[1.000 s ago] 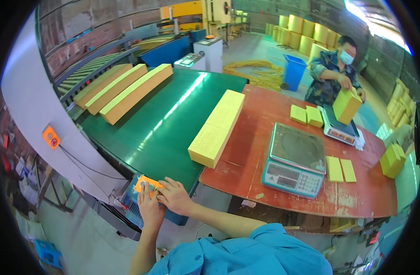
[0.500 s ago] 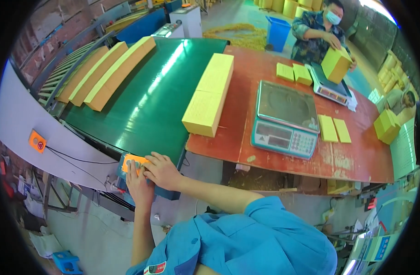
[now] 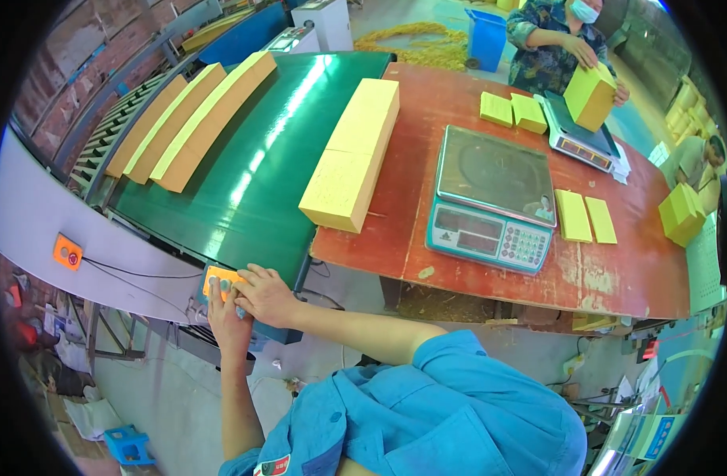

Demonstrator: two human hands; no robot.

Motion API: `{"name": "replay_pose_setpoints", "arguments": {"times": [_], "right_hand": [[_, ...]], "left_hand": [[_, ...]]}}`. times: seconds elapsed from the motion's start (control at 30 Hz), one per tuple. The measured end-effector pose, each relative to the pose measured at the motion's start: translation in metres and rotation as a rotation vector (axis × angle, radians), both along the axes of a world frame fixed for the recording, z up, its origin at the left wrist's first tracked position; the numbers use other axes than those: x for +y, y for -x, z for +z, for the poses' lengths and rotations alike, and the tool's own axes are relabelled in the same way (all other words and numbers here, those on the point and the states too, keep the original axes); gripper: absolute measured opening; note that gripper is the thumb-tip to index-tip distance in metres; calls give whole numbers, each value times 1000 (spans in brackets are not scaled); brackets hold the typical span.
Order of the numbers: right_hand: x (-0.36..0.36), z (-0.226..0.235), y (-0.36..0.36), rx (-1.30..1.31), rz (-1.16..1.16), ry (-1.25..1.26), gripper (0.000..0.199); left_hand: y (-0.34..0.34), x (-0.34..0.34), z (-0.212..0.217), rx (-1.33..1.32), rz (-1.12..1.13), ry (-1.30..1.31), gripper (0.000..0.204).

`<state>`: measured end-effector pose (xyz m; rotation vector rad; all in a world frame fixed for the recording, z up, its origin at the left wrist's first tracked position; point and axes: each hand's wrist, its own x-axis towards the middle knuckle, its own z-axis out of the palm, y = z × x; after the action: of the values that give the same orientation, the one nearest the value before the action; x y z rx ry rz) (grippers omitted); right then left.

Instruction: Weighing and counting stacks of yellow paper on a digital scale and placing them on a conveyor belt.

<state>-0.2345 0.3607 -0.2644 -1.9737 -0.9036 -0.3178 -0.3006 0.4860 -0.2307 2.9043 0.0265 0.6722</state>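
Both my hands rest at an orange button box (image 3: 221, 277) beside the near end of the green conveyor belt (image 3: 284, 135). My left hand (image 3: 230, 327) reaches up to it with its fingers stretched onto the box's front; it grips nothing that I can see. My right hand (image 3: 268, 299) comes in from the right, its fingers laid out over the box's right side, close against the left hand. Part of the box is hidden under the fingers. Just beyond the hands, a long row of yellow paper stacks (image 3: 344, 178) lies where the belt meets the red table (image 3: 395, 238).
Long yellow-topped stacks (image 3: 213, 123) lie across the belt's left side. On the table stand a teal scale (image 3: 490, 230) and several small yellow stacks (image 3: 573, 216). A co-worker (image 3: 546, 44) holds a yellow block (image 3: 589, 95) at a second scale (image 3: 585, 151). Another orange button box (image 3: 68, 251) sits at left.
The view has shifted slightly. My hands stay at the orange button box, the left fingers having slid a little to the left. The co-worker still holds the yellow block at the far scale.
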Motion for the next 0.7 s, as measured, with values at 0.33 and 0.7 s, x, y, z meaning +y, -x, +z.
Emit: {"name": "replay_pose_setpoints", "arguments": {"times": [0.33, 0.7], "right_hand": [[-34, 16, 9, 77, 68, -111, 42], [-171, -116, 44, 984, 233, -398, 32]], "left_hand": [[-6, 9, 25, 107, -46, -110, 49], [-252, -161, 25, 106, -128, 364, 56]]}}
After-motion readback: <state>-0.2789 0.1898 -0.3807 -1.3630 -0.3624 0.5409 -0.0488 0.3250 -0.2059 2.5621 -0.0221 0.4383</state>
